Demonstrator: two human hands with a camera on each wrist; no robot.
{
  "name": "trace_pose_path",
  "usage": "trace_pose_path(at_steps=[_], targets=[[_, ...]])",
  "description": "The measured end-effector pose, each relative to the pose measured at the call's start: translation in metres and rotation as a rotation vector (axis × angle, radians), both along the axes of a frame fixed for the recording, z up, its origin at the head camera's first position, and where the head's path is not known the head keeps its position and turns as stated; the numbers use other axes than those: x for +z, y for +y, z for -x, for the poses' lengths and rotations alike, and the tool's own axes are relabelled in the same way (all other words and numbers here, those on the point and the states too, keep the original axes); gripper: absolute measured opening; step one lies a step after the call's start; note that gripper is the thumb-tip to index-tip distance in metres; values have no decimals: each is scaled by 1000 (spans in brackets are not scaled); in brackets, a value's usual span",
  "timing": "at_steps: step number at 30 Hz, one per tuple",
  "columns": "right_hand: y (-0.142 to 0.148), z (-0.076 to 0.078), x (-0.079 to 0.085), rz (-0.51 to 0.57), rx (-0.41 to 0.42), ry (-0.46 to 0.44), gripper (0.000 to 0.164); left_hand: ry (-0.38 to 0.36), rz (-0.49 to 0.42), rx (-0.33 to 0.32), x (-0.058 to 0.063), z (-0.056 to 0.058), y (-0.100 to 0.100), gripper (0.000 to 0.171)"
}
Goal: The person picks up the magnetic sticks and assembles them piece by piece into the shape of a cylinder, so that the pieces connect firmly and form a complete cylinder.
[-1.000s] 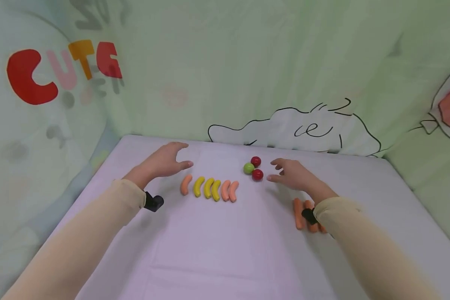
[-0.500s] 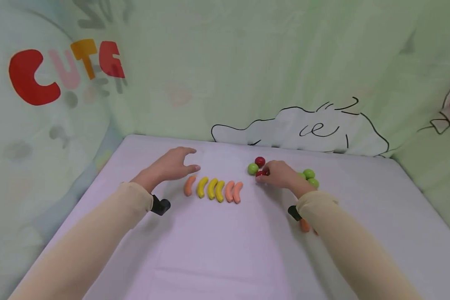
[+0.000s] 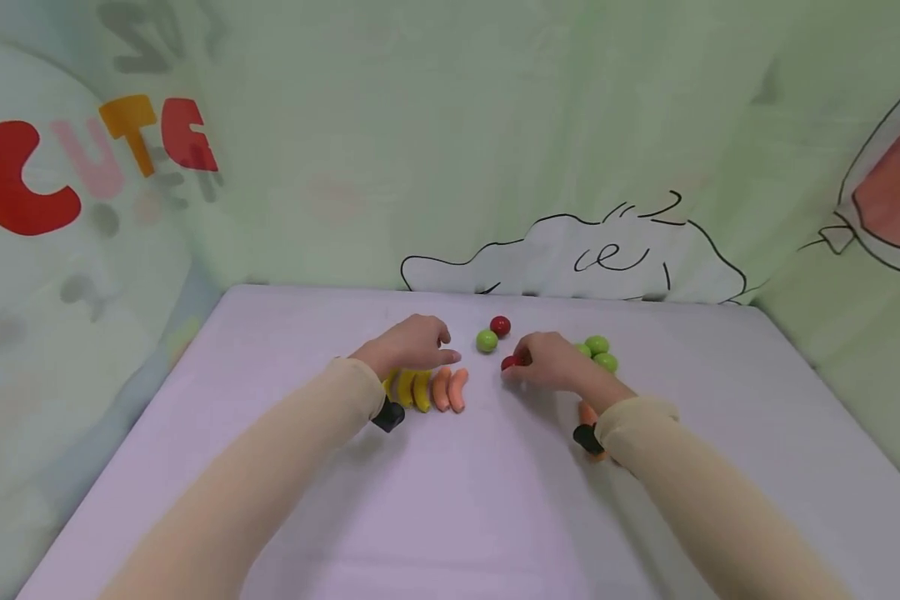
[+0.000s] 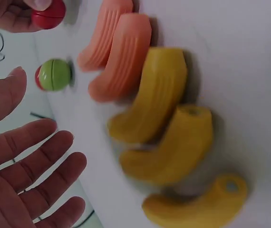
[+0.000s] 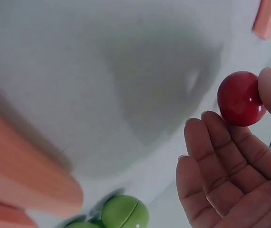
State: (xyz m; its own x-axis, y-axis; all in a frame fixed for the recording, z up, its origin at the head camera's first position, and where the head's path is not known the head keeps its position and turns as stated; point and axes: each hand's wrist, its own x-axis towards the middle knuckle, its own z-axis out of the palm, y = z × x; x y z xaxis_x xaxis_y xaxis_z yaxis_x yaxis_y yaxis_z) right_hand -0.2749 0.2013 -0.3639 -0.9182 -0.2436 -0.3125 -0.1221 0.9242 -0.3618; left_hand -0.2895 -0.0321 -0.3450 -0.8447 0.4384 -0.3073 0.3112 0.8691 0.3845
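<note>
My right hand [image 3: 551, 361] pinches a shiny red ball [image 5: 240, 99] between thumb and fingers, at or just above the table. Left of it, a green ball [image 3: 487, 340] and a second red ball [image 3: 500, 326] lie side by side. My left hand [image 3: 416, 343] is held above the far end of a row of curved toy pieces, its fingers relaxed and holding nothing. That row has yellow toy bananas [image 4: 169, 142] and two pinkish-orange curved pieces [image 3: 458, 390]. The left hand and wrist hide the row's left end in the head view.
Several green balls [image 3: 606, 362] are grouped beyond my right wrist. Orange sausage-shaped pieces [image 5: 26, 166] lie under the right forearm, partly hidden in the head view. A pale cloth covers the table [image 3: 435, 500]; printed curtains [image 3: 420, 150] hang behind it.
My right hand has reached the nearer red ball, gripped it and drawn it away from the other two. The left hand has moved right, over the row. The head view has shifted a little.
</note>
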Motion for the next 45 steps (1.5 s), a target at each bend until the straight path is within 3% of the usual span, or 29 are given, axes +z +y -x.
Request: trace_pose_path(at_steps=[5, 11, 27, 33, 37, 41, 45], targets=[[6, -14, 6, 28, 45, 28, 34, -40, 37, 18, -11, -1, 18, 41], [15, -29, 9, 39, 64, 45, 36, -33, 113, -25, -21, -1, 30, 34], [16, -40, 3, 85, 76, 28, 35, -57, 127, 6, -25, -1, 32, 24], [17, -42, -2, 88, 82, 33, 36, -103, 60, 30, -25, -2, 31, 23], [19, -44, -2, 91, 71, 35, 38, -140, -48, 38, -23, -7, 30, 23], [21, -47, -2, 102, 57, 39, 40, -167, -151, 24, -17, -19, 30, 20], [26, -49, -3, 132, 48, 44, 40, -136, -177, 9, -17, -39, 34, 18]])
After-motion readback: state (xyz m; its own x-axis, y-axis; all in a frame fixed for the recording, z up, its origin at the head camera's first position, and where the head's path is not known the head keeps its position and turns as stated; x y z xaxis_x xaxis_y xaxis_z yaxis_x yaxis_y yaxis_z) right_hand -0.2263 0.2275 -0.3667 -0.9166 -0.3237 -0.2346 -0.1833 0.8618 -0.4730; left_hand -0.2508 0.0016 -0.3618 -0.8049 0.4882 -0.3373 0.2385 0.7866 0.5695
